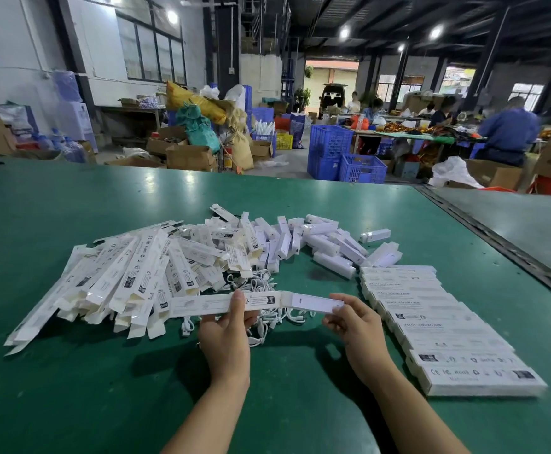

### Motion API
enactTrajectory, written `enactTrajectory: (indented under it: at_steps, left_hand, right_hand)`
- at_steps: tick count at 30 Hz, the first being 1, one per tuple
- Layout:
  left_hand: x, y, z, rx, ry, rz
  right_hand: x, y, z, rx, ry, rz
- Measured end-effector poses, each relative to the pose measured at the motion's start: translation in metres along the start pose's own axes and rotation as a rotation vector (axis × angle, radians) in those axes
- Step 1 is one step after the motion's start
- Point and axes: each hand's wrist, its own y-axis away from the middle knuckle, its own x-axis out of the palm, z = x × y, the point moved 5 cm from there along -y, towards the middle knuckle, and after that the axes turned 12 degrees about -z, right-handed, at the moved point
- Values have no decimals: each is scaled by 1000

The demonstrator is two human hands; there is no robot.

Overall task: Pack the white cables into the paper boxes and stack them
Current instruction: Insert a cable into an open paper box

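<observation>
A long white paper box (pixel 208 304) is held level above the green table (pixel 104 371) by both hands. My left hand (pixel 225 332) grips it near the middle. My right hand (pixel 352 319) pinches a white inner piece (pixel 313 302) sticking out of the box's right end. Loose white cables (pixel 267 316) lie tangled on the table just behind and below the box. A heap of flat, unfilled boxes (pixel 120 280) fans out to the left. A row of packed boxes (pixel 444 326) lies overlapped along the right.
Several small white boxed pieces (pixel 320 244) are piled behind the cables. A metal seam (pixel 497 240) runs along the table's right side next to a grey table. Beyond the far edge stand blue crates (pixel 346 155), cardboard boxes and seated workers.
</observation>
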Motion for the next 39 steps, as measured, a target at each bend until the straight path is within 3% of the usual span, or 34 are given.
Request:
enactTrajectory:
  at_steps: [9,22,29,39]
  left_hand:
    - [2,0,-2,-37,11,103]
    - [9,4,2,-56,17,166]
    - [14,14,-3,-12,-2,240]
    - [17,22,-5,-4,-19,313]
  right_hand:
    - [4,2,-5,29,47,47]
    - [0,7,2,-109,203,-119]
    - [18,22,10,-118,116,58]
    - [45,40,1,189,-20,494]
